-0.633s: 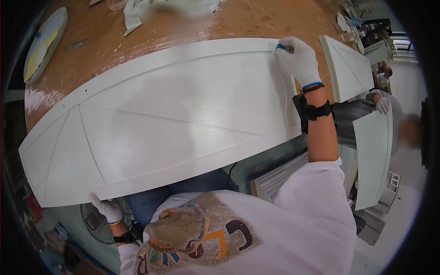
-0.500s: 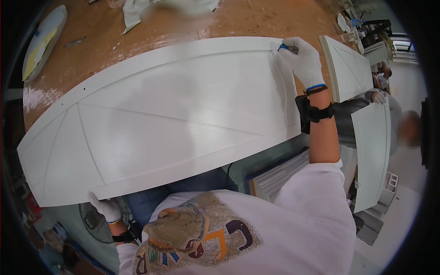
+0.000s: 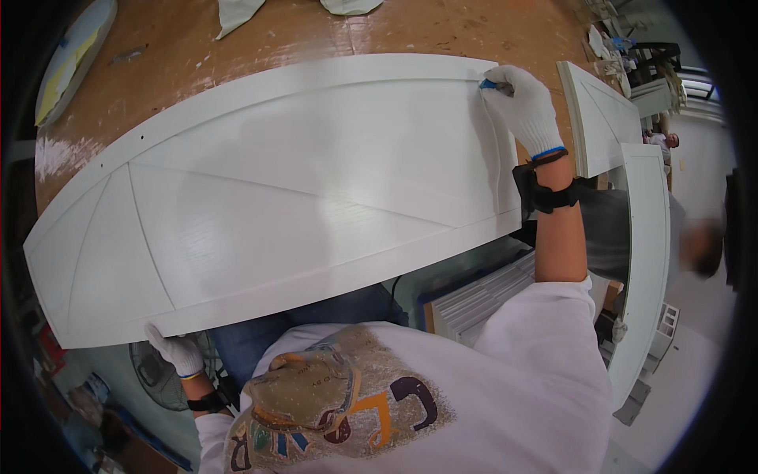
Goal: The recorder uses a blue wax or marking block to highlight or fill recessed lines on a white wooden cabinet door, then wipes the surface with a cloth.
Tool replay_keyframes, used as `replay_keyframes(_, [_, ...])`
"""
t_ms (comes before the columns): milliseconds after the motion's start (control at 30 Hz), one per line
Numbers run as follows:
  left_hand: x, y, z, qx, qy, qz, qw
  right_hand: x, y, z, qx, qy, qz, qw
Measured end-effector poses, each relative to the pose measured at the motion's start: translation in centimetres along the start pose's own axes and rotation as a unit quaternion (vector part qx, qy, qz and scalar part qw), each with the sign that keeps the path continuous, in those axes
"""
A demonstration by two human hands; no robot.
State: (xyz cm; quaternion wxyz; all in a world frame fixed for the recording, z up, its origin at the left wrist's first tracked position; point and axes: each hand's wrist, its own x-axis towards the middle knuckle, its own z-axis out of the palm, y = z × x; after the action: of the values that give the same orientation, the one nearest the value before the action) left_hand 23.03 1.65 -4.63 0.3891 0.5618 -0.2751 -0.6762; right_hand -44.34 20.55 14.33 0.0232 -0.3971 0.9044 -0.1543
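Note:
A long white panel (image 3: 260, 237) with shallow grooves lies in front of me, reaching past the table's near edge. My right hand (image 3: 523, 107), in a white knit glove, is at its far right corner. Thumb and fingers pinch a small blue thing (image 3: 489, 83) against the groove by the short end; its kind is mostly hidden. A thin curved line, like a loose strip (image 3: 493, 146), runs down from there along that end. My left hand (image 3: 175, 351), also gloved, grips the near edge at the left, thumb on top and the other fingers partly hidden below.
The brown worktable (image 3: 426, 31) is scuffed and spotted. Another grooved white panel (image 3: 604, 118) lies on a stack at the right. Beside it a co-worker in grey holds an upright white panel (image 3: 646, 261). A fan (image 3: 158, 379) and a pile of boards (image 3: 482, 300) stand below.
The co-worker's panel at the right has turned and risen beside the stack. A blurred shape at the top has mostly gone. My hands keep their places on the panel, with only a slight view shift.

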Motion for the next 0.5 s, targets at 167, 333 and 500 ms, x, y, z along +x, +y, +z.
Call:
replay_keyframes(167, [-1.9,1.0,5.4,-0.005,0.086,0.038,0.996,-0.4,-0.3,-0.2,-0.005,-0.004,0.048,0.999])
replay_keyframes(333, [-1.4,0.6,4.2,-0.011,0.078,0.048,0.996,0.1,0.8,0.5,0.020,0.017,0.004,1.000])
replay_keyframes(500, [-3.0,1.3,8.8,-0.024,0.130,0.074,0.988,-0.4,0.3,-0.3,-0.013,-0.042,-0.007,0.999])
